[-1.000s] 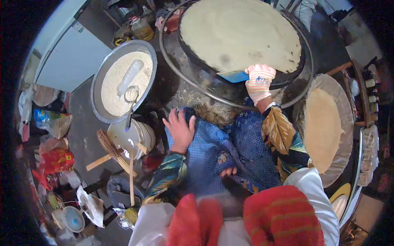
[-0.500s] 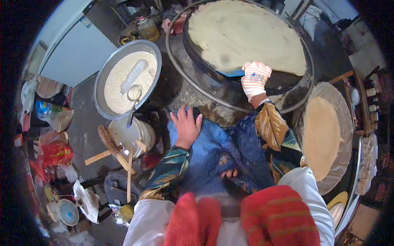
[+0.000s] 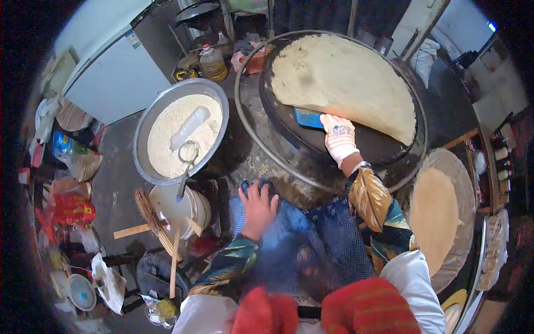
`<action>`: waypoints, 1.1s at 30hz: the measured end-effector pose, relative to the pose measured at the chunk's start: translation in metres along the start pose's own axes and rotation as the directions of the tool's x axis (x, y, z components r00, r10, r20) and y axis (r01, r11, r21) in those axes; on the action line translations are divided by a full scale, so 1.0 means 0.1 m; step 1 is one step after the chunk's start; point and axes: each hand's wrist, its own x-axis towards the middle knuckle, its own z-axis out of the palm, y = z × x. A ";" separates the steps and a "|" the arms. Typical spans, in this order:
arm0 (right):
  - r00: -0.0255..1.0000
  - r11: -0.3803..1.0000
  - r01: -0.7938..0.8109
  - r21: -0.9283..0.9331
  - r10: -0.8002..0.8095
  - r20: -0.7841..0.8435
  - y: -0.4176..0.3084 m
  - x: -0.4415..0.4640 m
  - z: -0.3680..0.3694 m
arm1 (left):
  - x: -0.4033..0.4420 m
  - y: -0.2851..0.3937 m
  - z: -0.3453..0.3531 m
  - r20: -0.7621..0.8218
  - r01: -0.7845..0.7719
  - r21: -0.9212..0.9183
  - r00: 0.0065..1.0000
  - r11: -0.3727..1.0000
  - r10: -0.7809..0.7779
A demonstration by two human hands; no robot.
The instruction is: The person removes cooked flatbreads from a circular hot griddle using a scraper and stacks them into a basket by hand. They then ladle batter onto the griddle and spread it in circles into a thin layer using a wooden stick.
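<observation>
My right hand (image 3: 338,136), in a white and pink striped glove, is closed around a blue scraper (image 3: 309,118). The blade sits at the near edge of a large, thin pale pancake (image 3: 345,78) on a round dark griddle (image 3: 361,143). Along that near side the pancake edge is loose from the rim, and bare black griddle shows in front of it. My bare left hand (image 3: 258,211) rests open on my knee, fingers spread over the blue checked apron (image 3: 292,222).
A metal ring (image 3: 240,108) surrounds the griddle. To the left stand a basin (image 3: 139,142) of flour holding a clear plastic bottle (image 3: 190,127) and a ladle (image 3: 187,161), and a bucket (image 3: 201,207) with a straw brush (image 3: 158,222). Tan flatbread (image 3: 434,217) lies at right.
The pancake's near edge has drawn back from the griddle rim, baring more black surface. My right hand and the scraper have shifted left along it. My view has tilted upward; my left hand stays put.
</observation>
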 end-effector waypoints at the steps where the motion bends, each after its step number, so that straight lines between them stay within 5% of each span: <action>1: 0.999 1.000 0.013 -0.027 -0.012 0.036 -0.02 0.00 -0.01 | -0.05 0.00 0.03 0.000 -0.009 -0.006 1.000 1.000 0.009; 10: 0.994 0.991 0.072 -0.109 -0.063 0.089 0.04 -0.11 0.02 | -0.52 0.14 0.40 0.043 0.017 0.028 0.999 0.999 -0.018; 16: 0.998 0.995 0.042 -0.090 -0.039 0.044 0.08 -0.15 0.00 | -0.67 0.26 0.44 0.000 0.055 -0.116 0.998 0.992 -0.056; 18: 0.998 0.994 0.053 -0.099 -0.050 0.038 0.10 -0.10 0.03 | -0.56 0.25 0.40 -0.170 0.124 -0.204 0.972 0.971 -0.160; 21: 0.997 0.992 0.070 -0.108 -0.068 0.028 0.09 -0.17 0.01 | -0.04 0.10 0.14 -0.448 -0.017 -0.262 0.888 0.965 -0.106; 24: 0.996 0.992 0.069 -0.107 -0.063 0.061 0.06 -0.20 -0.04 | 0.67 -0.16 -0.07 -0.573 -0.020 -0.102 0.818 0.995 -0.042; 28: 0.994 0.987 0.107 -0.120 -0.106 0.018 0.08 -0.18 -0.01 | 1.55 -0.58 -0.36 -0.527 -0.115 -0.011 0.845 0.993 0.092; 31: 0.992 0.993 0.070 -0.098 -0.059 0.109 0.07 -0.19 -0.03 | 1.95 -0.65 -0.42 -0.358 -0.214 0.160 0.897 0.964 0.259; 33: 0.994 0.987 0.100 -0.123 -0.094 0.050 0.08 -0.22 -0.01 | 2.09 -0.63 -0.37 -0.121 -0.293 0.515 0.905 0.805 0.407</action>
